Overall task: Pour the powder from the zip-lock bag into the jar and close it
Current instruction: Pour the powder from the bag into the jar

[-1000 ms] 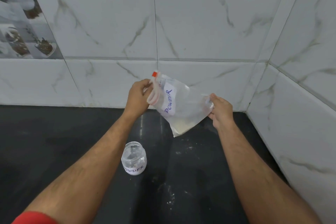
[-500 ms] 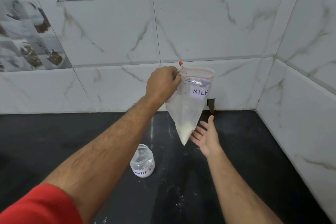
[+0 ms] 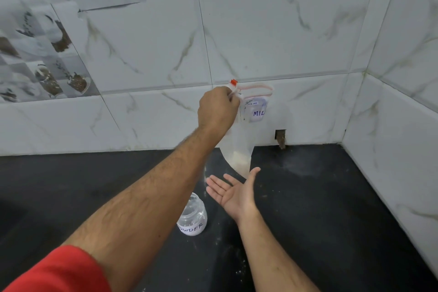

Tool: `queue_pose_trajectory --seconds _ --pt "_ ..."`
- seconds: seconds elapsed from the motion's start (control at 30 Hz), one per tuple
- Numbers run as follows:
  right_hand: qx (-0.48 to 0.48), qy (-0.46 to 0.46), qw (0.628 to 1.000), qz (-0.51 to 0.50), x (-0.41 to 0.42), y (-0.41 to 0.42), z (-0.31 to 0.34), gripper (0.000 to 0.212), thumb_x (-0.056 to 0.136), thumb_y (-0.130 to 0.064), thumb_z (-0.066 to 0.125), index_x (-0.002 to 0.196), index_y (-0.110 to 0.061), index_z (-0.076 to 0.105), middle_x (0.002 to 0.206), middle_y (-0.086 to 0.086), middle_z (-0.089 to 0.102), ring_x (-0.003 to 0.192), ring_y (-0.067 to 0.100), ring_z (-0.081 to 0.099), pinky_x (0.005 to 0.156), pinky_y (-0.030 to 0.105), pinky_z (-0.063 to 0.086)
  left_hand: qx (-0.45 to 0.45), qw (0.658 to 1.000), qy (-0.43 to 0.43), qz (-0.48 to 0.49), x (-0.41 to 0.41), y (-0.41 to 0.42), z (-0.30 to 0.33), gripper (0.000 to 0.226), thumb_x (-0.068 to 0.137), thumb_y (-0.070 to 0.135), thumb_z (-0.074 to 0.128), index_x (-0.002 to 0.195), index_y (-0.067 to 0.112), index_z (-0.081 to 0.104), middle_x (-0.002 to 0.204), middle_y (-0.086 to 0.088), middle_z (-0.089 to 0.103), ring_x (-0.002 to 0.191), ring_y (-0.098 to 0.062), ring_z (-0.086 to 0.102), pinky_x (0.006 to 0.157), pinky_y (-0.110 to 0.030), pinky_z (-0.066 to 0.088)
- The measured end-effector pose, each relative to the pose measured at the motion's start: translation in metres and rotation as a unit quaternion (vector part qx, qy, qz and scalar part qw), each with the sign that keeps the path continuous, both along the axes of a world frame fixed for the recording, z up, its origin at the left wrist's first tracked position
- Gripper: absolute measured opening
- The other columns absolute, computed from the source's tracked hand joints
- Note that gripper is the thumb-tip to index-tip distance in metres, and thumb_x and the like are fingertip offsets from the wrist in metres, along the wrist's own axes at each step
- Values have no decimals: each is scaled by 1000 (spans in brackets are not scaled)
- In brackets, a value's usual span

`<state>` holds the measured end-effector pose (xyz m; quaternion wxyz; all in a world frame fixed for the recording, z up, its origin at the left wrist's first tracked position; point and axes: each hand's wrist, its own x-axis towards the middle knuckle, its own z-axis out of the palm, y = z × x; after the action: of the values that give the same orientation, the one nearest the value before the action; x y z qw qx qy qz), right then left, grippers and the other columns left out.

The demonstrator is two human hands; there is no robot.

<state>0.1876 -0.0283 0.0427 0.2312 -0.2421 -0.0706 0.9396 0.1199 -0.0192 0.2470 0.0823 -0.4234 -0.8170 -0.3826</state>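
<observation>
Pre-pour step: left hand [image 3: 218, 108] grip clenched on the top corner of the zip-lock bag [image 3: 246, 125], which hangs above the tabletop [image 3: 320, 197]; right hand [image 3: 233, 193] released, palm up under the powder [image 3: 240, 160]; jar [image 3: 192, 216] at 7 o'clock from that hand; next, probably unzip.

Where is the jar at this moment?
In the head view, the jar stands on the black counter, lower centre, just right of the left forearm and below-left of the open right hand.
</observation>
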Motion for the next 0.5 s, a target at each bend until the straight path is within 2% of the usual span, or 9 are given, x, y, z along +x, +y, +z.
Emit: queue_pose_trajectory --seconds 0.07,0.17,0.23,0.37,0.5 --pt "-29 48 998 -38 -7 3 4 121 66 -96 39 153 -11 29 136 39 53 114 52 64 93 59 55 8 1000 -24 -5 -4 -4 -2 39 92 23 55 56 17 40 51 4 41 51 -15 39 47 -28 25" --pt "-28 63 989 -129 -8 15 13 115 71 -96 36 141 -5 49 128 35 62 113 48 66 96 56 55 28 997 -61 -26 -14 -17 -6 39 87 20 58 55 15 35 50 3 32 49 -15 28 48 -28 22" --pt "-4 62 982 -180 -4 27 20 100 78 -91 37 134 -12 61 126 27 68 112 43 67 99 55 53 44 993 -90 -57 -25 -31 -13 43 87 21 61 55 16 33 51 4 27 50 -14 24 49 -29 20" --pt "68 68 975 -201 7 53 28 75 90 -77 42 132 -19 65 128 16 70 119 40 65 98 53 53 71 983 -142 -96 -50 -66 -38 38 93 26 63 65 1 55 53 7 36 53 -11 30 52 -28 24" --pt "127 87 965 -211 13 68 34 56 99 -57 44 116 -15 76 127 16 70 127 38 58 105 54 45 88 976 -162 -114 -70 -97 -64 30 92 25 63 71 5 58 61 4 46 59 -11 36 56 -29 29"
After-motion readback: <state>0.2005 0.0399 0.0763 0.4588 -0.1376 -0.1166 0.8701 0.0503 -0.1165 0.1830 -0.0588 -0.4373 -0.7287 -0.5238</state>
